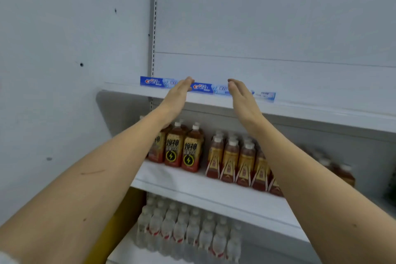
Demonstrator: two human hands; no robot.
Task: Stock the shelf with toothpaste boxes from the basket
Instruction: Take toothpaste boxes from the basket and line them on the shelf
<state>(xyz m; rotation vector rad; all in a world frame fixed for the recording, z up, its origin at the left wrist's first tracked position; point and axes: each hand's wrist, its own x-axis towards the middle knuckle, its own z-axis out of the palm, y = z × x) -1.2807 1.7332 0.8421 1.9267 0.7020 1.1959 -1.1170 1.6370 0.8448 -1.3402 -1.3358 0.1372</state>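
Three blue toothpaste boxes lie end to end along the back of the white top shelf (214,103): a left box (157,82), a middle box (209,88) and a right box (264,95). My left hand (179,92) reaches up with straight fingers, its fingertips touching the left end of the middle box. My right hand (240,97), fingers straight, lies against that box's right end and hides part of it. The basket is out of view.
Below the top shelf stands a shelf of brown drink bottles (184,148) and more brown bottles (237,158). Lower down are clear water bottles (188,231). A grey wall is on the left, a slotted shelf upright (153,28) beside it. A yellow object (126,214) sits at lower left.
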